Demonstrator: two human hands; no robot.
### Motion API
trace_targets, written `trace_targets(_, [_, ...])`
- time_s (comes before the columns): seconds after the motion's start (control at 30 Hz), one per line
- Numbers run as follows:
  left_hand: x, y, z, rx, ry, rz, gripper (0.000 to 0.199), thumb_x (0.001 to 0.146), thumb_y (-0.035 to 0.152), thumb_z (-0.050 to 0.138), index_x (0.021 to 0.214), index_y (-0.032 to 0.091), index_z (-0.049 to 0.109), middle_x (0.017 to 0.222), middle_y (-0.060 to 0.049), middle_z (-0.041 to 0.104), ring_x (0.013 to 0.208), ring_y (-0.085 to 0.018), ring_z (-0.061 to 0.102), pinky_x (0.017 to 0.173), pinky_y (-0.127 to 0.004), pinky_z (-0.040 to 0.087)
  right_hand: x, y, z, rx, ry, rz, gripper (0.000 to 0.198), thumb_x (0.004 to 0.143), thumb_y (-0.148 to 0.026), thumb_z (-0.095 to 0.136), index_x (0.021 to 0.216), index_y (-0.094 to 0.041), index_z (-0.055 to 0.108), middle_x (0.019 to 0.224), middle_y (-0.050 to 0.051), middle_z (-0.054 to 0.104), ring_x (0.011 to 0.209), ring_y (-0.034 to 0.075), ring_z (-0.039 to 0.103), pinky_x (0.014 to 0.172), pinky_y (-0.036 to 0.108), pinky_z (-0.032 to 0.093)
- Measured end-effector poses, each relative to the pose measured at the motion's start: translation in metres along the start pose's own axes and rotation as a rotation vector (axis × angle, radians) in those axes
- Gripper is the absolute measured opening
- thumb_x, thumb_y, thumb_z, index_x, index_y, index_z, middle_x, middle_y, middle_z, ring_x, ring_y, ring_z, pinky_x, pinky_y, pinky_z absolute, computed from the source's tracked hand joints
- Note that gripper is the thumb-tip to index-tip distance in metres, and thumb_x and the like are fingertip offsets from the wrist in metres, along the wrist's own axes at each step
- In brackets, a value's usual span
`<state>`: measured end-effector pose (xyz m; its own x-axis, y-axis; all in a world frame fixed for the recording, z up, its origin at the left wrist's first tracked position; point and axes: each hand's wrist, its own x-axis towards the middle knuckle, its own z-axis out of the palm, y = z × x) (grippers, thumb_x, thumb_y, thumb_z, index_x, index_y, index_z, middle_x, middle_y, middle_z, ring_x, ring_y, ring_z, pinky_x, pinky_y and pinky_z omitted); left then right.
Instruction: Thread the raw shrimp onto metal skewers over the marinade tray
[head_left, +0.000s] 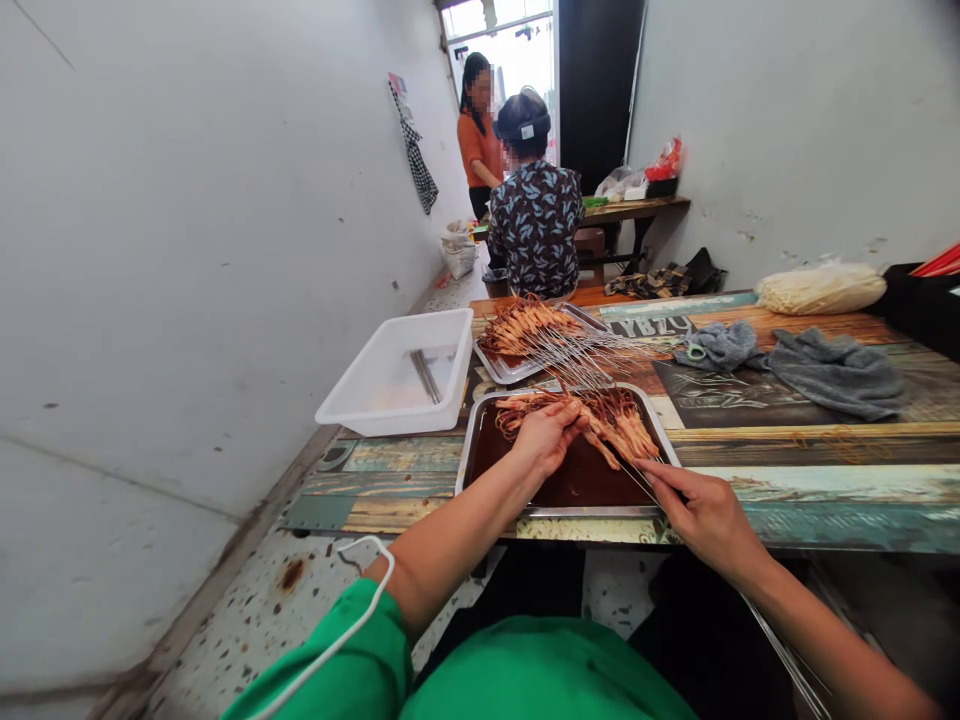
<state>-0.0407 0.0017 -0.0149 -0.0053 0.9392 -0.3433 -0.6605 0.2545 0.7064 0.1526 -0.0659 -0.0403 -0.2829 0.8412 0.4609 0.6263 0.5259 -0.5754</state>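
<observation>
My left hand (pixel 551 438) is closed in a pinch on an orange-brown food piece (pixel 596 435) above the near metal tray (pixel 555 490). At that tray's right edge, my right hand (pixel 697 510) is closed around thin metal skewers (pixel 784 650), whose long ends come out below my wrist. Skewer tips reach toward a bunch of similar food pieces (pixel 626 425) with dark, curly strands, lying in the tray's brown liquid. Whether the pinched piece is on a skewer, I cannot tell. Behind, a second tray (pixel 502 372) holds a heap of skewered pieces (pixel 529 325), their metal ends pointing right.
A white plastic tub (pixel 375 385) with metal sticks (pixel 426 375) inside stands left. Grey cloths (pixel 836 372), rubber bands (pixel 844 442) and a bagged pale bundle (pixel 821 288) lie right. Two people (pixel 534 220) are at a table (pixel 637 210) farther back.
</observation>
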Motion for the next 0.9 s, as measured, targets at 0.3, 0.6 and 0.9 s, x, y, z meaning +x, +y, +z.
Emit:
trace_targets(0.3, [-0.003, -0.001, -0.003, 0.054, -0.051, -0.031, 0.01, 0.073, 0.002, 0.061, 0.064, 0.005, 0.062, 0.066, -0.004, 0.06, 0.061, -0.007, 0.057, 0.063, -0.019, 0.05, 0.0, 0.0, -0.001, -0.026, 0.015, -0.021, 0.029, 0.082, -0.022, 0.047, 0.103, -0.023, 0.068, 0.095, 0.003, 0.07, 0.082, 0.017, 0.068, 0.073, 0.026, 0.055])
trace_targets(0.6, [-0.01, -0.005, 0.003, 0.086, -0.033, -0.078, 0.013, 0.071, 0.0, 0.062, 0.061, 0.006, 0.061, 0.065, -0.004, 0.06, 0.06, -0.006, 0.056, 0.065, -0.02, 0.051, 0.001, -0.001, 0.001, -0.003, 0.02, -0.03, 0.029, 0.082, -0.021, 0.048, 0.103, -0.022, 0.067, 0.096, 0.003, 0.07, 0.082, 0.018, 0.067, 0.073, 0.027, 0.055])
trace_targets(0.9, [-0.012, -0.003, 0.006, 0.073, -0.031, -0.075, 0.013, 0.073, 0.0, 0.06, 0.061, 0.006, 0.062, 0.065, -0.004, 0.059, 0.059, -0.006, 0.057, 0.062, -0.019, 0.051, -0.001, 0.001, 0.0, -0.004, -0.007, -0.036, 0.028, 0.083, -0.021, 0.048, 0.104, -0.021, 0.066, 0.098, 0.003, 0.07, 0.085, 0.017, 0.067, 0.076, 0.027, 0.054])
